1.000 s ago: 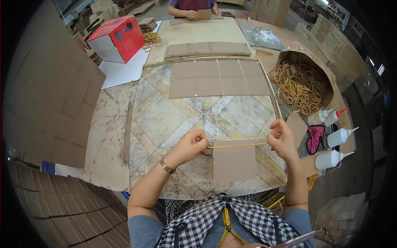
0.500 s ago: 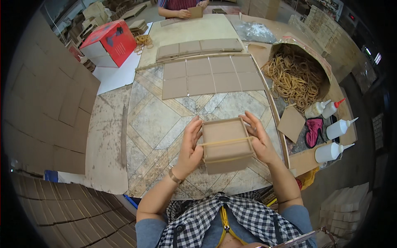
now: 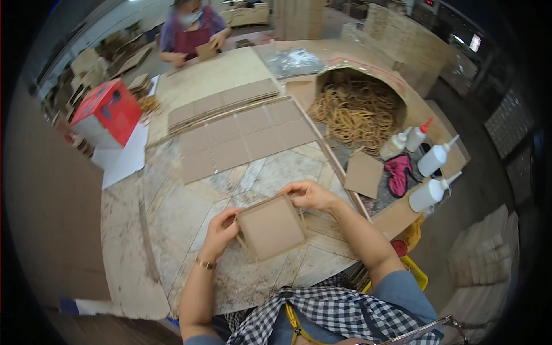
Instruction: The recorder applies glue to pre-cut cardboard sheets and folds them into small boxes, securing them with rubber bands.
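Head view, left hand: thumb and fingers pinch the brown box near its far left corner; any fingertips underneath are out of my sight.
Right hand: fingers curl onto the far right corner; I cannot tell how hard they press.
Brown box: between both hands, over the near middle of the tabletop, rimmed face up; whether its underside touches down is hidden.
Yellow band: thin strands show at the box's left and right sides, the rest of the loop unseen. Sitting crooked or near an edge, it could, I'd judge, slip off or snap at the fingers.
Corners: uneven squeezing might skew the walls if the joints are weak, which I can't judge by eye.
Gridded panel: apart, beyond the hands; a careless far swing could nudge it.
Sack of bands: far right, its depths in shadow.
Far worker: far left; the small board there is blurred.
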`<action>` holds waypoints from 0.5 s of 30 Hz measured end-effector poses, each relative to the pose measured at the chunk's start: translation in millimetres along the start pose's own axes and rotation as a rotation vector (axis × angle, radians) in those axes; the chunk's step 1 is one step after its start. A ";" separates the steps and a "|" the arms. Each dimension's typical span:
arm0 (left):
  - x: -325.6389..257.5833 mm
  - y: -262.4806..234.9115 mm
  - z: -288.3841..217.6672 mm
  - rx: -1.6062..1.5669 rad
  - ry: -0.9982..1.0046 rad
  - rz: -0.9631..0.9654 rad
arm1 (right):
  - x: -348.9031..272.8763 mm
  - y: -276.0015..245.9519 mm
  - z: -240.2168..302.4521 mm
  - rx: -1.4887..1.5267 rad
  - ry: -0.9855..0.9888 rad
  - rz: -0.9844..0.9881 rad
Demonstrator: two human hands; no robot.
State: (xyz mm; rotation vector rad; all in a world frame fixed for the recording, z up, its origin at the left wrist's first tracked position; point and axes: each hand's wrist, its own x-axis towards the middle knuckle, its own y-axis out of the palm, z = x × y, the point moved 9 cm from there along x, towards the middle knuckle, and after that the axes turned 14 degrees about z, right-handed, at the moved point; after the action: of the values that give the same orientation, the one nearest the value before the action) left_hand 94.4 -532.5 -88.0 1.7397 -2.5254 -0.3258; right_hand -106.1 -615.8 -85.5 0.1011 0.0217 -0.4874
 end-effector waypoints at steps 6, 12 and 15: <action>-26.0 27.3 -39.9 0.761 0.283 0.096 | -79.9 -24.7 -14.7 0.104 -0.002 -0.352; -17.5 43.9 -60.0 0.605 0.350 0.222 | -160.1 -176.1 42.4 -0.452 -0.038 -1.158; -9.4 23.6 -40.2 0.081 0.143 0.089 | -150.3 -221.1 67.9 -0.975 0.093 -1.221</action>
State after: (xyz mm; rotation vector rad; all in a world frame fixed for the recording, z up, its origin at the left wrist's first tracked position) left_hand 82.9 -521.4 -43.3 1.6067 -2.5359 -0.0917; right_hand -342.7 -747.0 -31.5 -0.9040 0.4257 -1.6323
